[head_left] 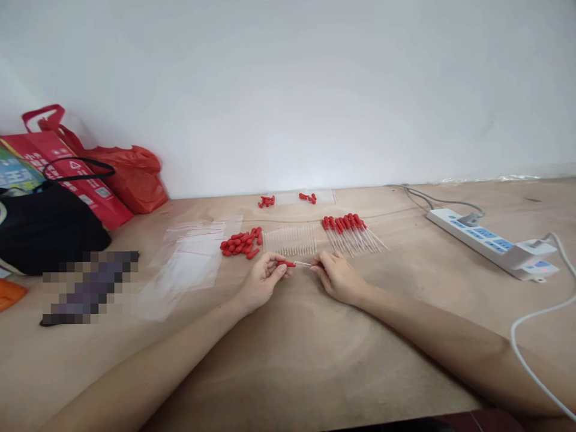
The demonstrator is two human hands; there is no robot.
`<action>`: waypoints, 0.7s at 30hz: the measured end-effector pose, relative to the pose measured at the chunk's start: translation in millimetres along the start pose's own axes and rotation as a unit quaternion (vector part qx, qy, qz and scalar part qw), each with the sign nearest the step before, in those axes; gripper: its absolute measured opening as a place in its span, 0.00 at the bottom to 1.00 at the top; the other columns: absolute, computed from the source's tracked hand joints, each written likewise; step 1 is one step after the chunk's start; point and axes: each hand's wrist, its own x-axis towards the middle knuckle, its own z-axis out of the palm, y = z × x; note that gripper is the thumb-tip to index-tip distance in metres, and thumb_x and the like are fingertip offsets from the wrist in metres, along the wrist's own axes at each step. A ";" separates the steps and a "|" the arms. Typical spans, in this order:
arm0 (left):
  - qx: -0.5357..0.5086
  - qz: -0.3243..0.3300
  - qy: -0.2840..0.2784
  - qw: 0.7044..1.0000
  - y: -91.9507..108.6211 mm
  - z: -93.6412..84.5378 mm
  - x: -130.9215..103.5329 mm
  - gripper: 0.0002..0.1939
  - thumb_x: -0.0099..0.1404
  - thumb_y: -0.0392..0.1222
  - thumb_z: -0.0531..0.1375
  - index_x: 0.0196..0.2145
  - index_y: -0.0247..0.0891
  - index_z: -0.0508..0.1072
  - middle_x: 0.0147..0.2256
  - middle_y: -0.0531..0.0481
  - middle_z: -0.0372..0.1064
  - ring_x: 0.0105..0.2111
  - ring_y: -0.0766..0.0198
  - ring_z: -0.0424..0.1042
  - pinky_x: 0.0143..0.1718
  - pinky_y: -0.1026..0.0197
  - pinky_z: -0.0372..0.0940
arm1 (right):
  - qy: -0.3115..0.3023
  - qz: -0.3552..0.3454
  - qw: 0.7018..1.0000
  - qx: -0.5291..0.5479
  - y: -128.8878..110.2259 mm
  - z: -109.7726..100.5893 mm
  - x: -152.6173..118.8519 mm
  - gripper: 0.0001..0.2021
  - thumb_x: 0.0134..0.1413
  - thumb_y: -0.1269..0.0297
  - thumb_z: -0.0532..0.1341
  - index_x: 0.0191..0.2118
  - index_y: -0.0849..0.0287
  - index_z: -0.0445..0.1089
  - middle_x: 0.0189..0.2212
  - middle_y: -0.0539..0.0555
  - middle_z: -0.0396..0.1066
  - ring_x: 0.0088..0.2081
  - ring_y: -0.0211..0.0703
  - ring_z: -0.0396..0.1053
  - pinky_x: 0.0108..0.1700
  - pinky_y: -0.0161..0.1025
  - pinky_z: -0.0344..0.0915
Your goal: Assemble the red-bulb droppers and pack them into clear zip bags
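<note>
My left hand (264,277) pinches a red rubber dropper bulb (287,263), its narrow end facing right. In the fingertips of my right hand (338,277) is a thin clear dropper tube (303,264), its left end meeting the bulb; how far it sits inside cannot be made out. A pile of loose red bulbs (240,242) lies just beyond my left hand. Between the hands and farther back, clear tubes (289,240) lie side by side in a row. Beyond my right hand, several droppers with red bulbs on their tubes (351,233) lie together.
Clear zip bags (186,255) lie to the left, near a pixelated dark object (92,291). Small red bulbs (266,201) rest near the wall by a flat clear bag (288,197). Bags (126,177) crowd the far left. At right, a power strip (486,240) trails a white cable (517,336).
</note>
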 end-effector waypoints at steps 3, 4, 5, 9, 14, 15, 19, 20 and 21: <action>-0.012 -0.027 0.017 0.999 1.3 -1.7 0.3 0.09 0.58 0.41 0.55 0.35 0.34 0.61 0.28 0.50 0.68 0.30 0.67 0.69 0.37 0.61 0.64 | 0.007 0.009 1.000 -0.003 0.2 -0.5 -0.3 0.05 0.58 0.67 0.46 0.33 0.59 0.55 0.30 0.53 0.67 0.30 0.40 0.63 0.34 0.37 0.51; -0.012 -0.030 0.020 0.999 1.4 -2.1 0.2 0.09 0.58 0.41 0.55 0.35 0.34 0.61 0.28 0.50 0.68 0.30 0.67 0.69 0.37 0.61 0.64 | 0.008 0.012 1.000 -0.005 0.3 -0.9 -0.6 0.05 0.58 0.67 0.46 0.33 0.59 0.55 0.30 0.53 0.67 0.30 0.40 0.63 0.34 0.37 0.51; -0.012 -0.029 0.021 0.999 1.4 -2.3 0.2 0.09 0.58 0.42 0.55 0.34 0.34 0.61 0.28 0.51 0.68 0.30 0.67 0.69 0.36 0.61 0.64 | 0.008 0.013 1.000 -0.007 0.3 -1.2 -0.8 0.05 0.58 0.67 0.46 0.33 0.59 0.56 0.30 0.53 0.67 0.30 0.39 0.63 0.34 0.37 0.51; 0.004 -0.006 0.001 1.000 0.9 -1.9 0.3 0.11 0.58 0.42 0.55 0.37 0.35 0.62 0.32 0.49 0.69 0.30 0.67 0.69 0.35 0.62 0.65 | 0.007 0.009 1.000 -0.012 -0.9 -1.6 -0.8 0.05 0.58 0.67 0.46 0.33 0.59 0.56 0.30 0.52 0.68 0.29 0.39 0.63 0.34 0.37 0.50; 0.114 0.046 -0.036 0.992 -0.5 -2.5 -0.5 0.13 0.60 0.42 0.53 0.41 0.34 0.67 0.35 0.48 0.70 0.32 0.65 0.69 0.35 0.63 0.64 | 0.005 0.002 1.000 -0.021 -2.7 -2.3 0.0 0.05 0.58 0.67 0.47 0.33 0.59 0.56 0.29 0.51 0.68 0.28 0.38 0.63 0.34 0.37 0.48; 0.144 0.067 -0.037 0.987 -0.7 -2.8 -1.2 0.12 0.60 0.42 0.53 0.40 0.35 0.68 0.35 0.48 0.70 0.33 0.65 0.69 0.36 0.62 0.64 | 0.004 -0.005 1.000 -0.019 -3.0 -2.7 0.1 0.05 0.58 0.67 0.47 0.33 0.59 0.56 0.29 0.51 0.68 0.28 0.37 0.63 0.34 0.37 0.48; 0.264 0.145 -0.016 0.953 0.1 -3.8 -4.6 0.09 0.61 0.41 0.53 0.37 0.37 0.71 0.33 0.50 0.71 0.34 0.64 0.69 0.35 0.62 0.62 | -0.006 -0.049 0.999 -0.020 -2.5 -4.9 0.3 0.06 0.58 0.67 0.47 0.32 0.60 0.58 0.28 0.51 0.68 0.27 0.36 0.62 0.35 0.37 0.47; 0.289 0.160 -0.010 0.944 0.5 -4.1 -5.1 0.09 0.61 0.41 0.53 0.36 0.37 0.71 0.32 0.50 0.71 0.32 0.64 0.69 0.34 0.62 0.62 | -0.005 -0.056 0.998 -0.022 -2.0 -5.5 0.4 0.07 0.58 0.67 0.47 0.32 0.60 0.58 0.28 0.51 0.68 0.27 0.36 0.62 0.35 0.37 0.46; 0.308 0.176 -0.006 0.935 0.9 -4.4 -5.5 0.09 0.61 0.40 0.53 0.36 0.37 0.71 0.31 0.50 0.71 0.31 0.64 0.68 0.33 0.62 0.61 | -0.005 -0.063 0.998 -0.023 -1.3 -6.1 0.6 0.07 0.58 0.66 0.47 0.32 0.60 0.59 0.28 0.51 0.68 0.27 0.36 0.62 0.36 0.37 0.46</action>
